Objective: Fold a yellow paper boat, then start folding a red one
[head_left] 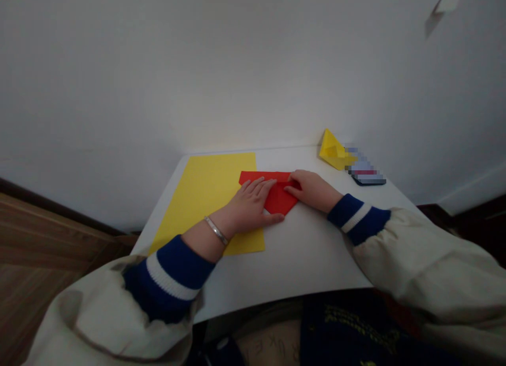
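A folded piece of red paper (280,200) lies on the white table, its left end over a yellow sheet. My left hand (253,205) rests flat on the red paper with the fingers stretched out and the thumb apart, along its lower left side. At the paper's right end, my right hand (312,188) pinches the edge between curled fingers and thumb. A band of the red paper runs along the top, above my left fingertips. Part of the paper is hidden under both hands.
The yellow sheet (213,181) covers the table's left part. At the back right stands a folded yellow paper boat (334,154), beside a phone (366,171) with a blurred screen. A pale wall rises behind the white table (300,260). Wooden furniture (47,239) is at the left.
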`<move>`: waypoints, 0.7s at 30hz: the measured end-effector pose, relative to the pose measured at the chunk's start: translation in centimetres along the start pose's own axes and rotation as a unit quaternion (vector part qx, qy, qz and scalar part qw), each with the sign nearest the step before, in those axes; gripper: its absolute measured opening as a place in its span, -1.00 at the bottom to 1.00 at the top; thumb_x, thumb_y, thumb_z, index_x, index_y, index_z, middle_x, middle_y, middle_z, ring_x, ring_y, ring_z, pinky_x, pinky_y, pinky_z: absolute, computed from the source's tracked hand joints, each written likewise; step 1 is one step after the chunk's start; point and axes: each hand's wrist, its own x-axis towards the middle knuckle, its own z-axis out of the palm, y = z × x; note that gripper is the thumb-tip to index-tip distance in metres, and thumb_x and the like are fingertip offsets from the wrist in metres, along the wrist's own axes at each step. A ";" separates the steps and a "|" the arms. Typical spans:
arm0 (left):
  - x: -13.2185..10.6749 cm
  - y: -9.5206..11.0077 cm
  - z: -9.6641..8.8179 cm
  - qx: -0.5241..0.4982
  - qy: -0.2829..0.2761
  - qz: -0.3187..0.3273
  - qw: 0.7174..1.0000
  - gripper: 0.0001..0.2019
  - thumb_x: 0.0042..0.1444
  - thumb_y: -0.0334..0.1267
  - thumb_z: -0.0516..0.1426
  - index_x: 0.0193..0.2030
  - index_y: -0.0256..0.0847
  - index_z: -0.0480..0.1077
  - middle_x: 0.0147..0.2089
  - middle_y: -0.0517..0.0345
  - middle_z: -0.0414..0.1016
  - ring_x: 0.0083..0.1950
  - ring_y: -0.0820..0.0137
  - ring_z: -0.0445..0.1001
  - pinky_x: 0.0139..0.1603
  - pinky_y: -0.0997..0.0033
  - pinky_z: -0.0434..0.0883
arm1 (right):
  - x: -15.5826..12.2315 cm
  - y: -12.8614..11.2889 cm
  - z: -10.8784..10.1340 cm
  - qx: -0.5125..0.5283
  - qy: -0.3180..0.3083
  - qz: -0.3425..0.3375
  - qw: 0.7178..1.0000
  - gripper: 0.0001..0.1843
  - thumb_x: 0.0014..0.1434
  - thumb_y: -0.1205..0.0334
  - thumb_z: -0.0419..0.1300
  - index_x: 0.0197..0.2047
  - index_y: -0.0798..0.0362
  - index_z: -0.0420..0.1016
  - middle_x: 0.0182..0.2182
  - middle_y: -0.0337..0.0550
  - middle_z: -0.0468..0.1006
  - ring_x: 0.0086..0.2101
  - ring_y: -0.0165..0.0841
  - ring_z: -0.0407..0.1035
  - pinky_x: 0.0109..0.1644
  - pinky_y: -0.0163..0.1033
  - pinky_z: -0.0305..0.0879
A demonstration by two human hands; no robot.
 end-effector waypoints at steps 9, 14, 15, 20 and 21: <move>-0.1 0.0 0.0 0.020 0.005 0.023 1.000 -0.20 0.14 0.27 -0.07 0.37 -0.26 0.01 0.41 -0.07 0.03 0.42 0.12 -0.05 0.39 0.10 -0.09 | 0.0 -0.1 0.0 -0.016 0.016 0.005 1.000 -0.82 0.17 0.13 0.14 -0.34 0.07 0.40 -0.35 -0.09 0.51 -0.37 -0.30 0.33 -0.28 -0.22 0.17; -0.1 0.0 0.2 0.039 0.029 0.023 0.999 -0.24 0.16 0.28 -0.12 0.35 -0.20 0.07 0.39 -0.05 0.07 0.40 0.09 -0.02 0.37 0.05 -0.05 | 0.1 -0.2 0.0 -0.049 0.038 0.006 0.998 -0.81 0.15 0.12 0.15 -0.32 0.08 0.43 -0.35 -0.05 0.52 -0.32 -0.24 0.33 -0.22 -0.17 0.17; -0.1 0.1 0.2 0.040 0.033 0.021 0.998 -0.24 0.16 0.28 -0.11 0.35 -0.20 0.07 0.39 -0.06 0.07 0.40 0.08 -0.01 0.36 0.05 -0.04 | 0.1 -0.2 -0.1 -0.044 0.048 0.003 0.998 -0.82 0.14 0.13 0.17 -0.30 0.09 0.44 -0.34 -0.05 0.52 -0.31 -0.24 0.33 -0.21 -0.16 0.17; 0.0 0.2 0.3 0.042 0.040 0.016 0.998 -0.22 0.16 0.29 -0.12 0.34 -0.25 0.10 0.38 -0.07 0.09 0.39 0.06 0.01 0.35 0.06 -0.02 | -0.2 -0.3 -0.6 -0.001 0.107 -0.046 0.993 -0.87 0.12 0.25 0.18 -0.24 0.07 0.49 -0.22 -0.04 0.50 -0.18 -0.22 0.30 -0.06 -0.13 0.18; 0.1 0.2 0.3 0.043 0.041 0.015 0.998 -0.23 0.15 0.29 -0.12 0.34 -0.24 0.10 0.38 -0.06 0.09 0.39 0.06 0.01 0.35 0.06 -0.02 | -0.3 -0.4 -0.7 0.000 0.111 -0.057 0.992 -0.87 0.12 0.25 0.18 -0.26 0.07 0.51 -0.21 -0.03 0.50 -0.17 -0.21 0.29 -0.04 -0.12 0.18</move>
